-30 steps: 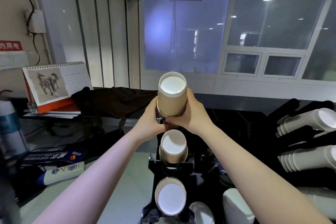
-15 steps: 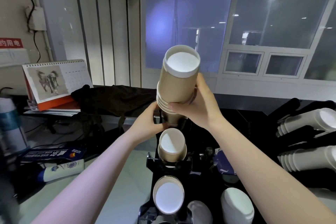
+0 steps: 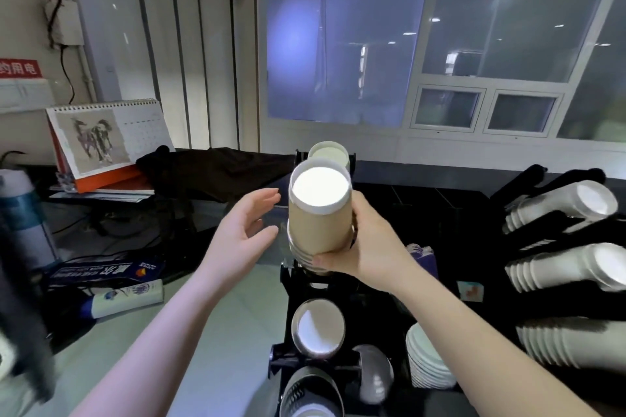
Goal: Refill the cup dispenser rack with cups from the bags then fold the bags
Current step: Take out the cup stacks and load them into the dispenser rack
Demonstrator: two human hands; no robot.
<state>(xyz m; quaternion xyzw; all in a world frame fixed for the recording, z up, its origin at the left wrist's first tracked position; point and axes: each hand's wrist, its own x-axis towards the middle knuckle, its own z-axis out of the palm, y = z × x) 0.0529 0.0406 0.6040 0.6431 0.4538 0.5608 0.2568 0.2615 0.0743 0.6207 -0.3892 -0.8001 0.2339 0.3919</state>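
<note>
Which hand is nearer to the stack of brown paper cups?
Right. The right hand grips the stack of brown paper cups near its lower end; the left hand is open just left of it, not touching.

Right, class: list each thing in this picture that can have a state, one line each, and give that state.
Left hand: open, fingers spread, touching nothing.
Right hand: gripping the brown cup stack near its lower end.
Brown cup stack: nested, tilted, held above the rack.
Black rack: upright, cups in its slots.
White cup stacks: lying tilted in holders at right.
Calendar: standing open.
</note>
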